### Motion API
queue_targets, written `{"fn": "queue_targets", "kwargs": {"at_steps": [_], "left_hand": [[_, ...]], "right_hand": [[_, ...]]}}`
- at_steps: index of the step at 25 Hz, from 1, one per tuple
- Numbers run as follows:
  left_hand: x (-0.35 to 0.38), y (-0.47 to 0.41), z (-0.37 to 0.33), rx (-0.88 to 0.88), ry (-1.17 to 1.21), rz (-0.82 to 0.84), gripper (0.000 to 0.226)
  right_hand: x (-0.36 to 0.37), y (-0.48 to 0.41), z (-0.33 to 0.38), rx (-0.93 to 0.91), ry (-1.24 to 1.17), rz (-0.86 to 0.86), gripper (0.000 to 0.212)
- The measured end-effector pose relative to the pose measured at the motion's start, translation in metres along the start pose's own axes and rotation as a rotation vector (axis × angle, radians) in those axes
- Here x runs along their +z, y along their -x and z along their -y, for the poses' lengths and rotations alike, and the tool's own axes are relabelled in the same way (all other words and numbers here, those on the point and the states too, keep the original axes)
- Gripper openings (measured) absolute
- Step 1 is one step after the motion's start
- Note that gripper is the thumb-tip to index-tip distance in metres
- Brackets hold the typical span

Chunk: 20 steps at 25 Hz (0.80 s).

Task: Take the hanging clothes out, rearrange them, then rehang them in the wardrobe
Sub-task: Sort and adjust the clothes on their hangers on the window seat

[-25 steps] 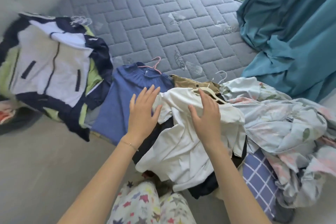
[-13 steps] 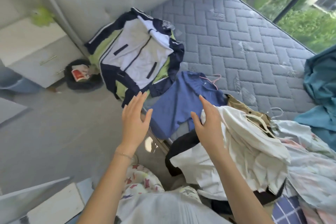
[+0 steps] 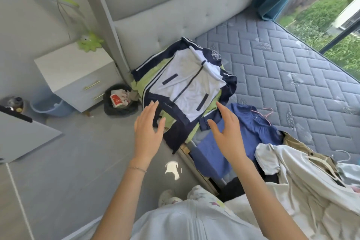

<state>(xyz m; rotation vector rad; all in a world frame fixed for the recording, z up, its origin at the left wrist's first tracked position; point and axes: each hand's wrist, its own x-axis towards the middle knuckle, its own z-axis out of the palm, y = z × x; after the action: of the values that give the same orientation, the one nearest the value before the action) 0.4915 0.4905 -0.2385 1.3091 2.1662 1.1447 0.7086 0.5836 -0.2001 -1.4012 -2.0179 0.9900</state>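
Both hands are open with straight fingers and hold nothing. The left hand [image 3: 149,132] is over the dark bottom edge of the white, dark blue and lime green zip jacket [image 3: 187,87]. The right hand [image 3: 228,132] is at 3 o'clock from the left one, just beside that edge. I cannot tell if either hand touches the cloth.

The jacket lies flat at the corner of the grey quilted mattress [image 3: 292,64], at 12 o'clock from the hands. A blue shirt [image 3: 253,134] on a thin pink hanger [image 3: 267,112] lies at 3 o'clock from the right hand. A cream white shirt [image 3: 292,181] sits on a pile of clothes at 4 o'clock. A black bin [image 3: 120,101] stands on the floor at 10 o'clock.
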Motion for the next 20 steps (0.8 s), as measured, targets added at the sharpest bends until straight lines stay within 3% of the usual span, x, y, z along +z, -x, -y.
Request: {"fn": "queue_targets", "kwargs": {"at_steps": [16,20], "left_hand": [[0.011,-0.265,0.034,0.043,-0.043,0.045,0.052],[0.026,-0.326,0.033,0.085,-0.056,0.141,0.051]], "right_hand": [[0.044,-0.260,0.025,0.008,0.095,-0.036,0.055],[0.049,-0.298,0.025,0.079,0.097,-0.067,0.056]]}}
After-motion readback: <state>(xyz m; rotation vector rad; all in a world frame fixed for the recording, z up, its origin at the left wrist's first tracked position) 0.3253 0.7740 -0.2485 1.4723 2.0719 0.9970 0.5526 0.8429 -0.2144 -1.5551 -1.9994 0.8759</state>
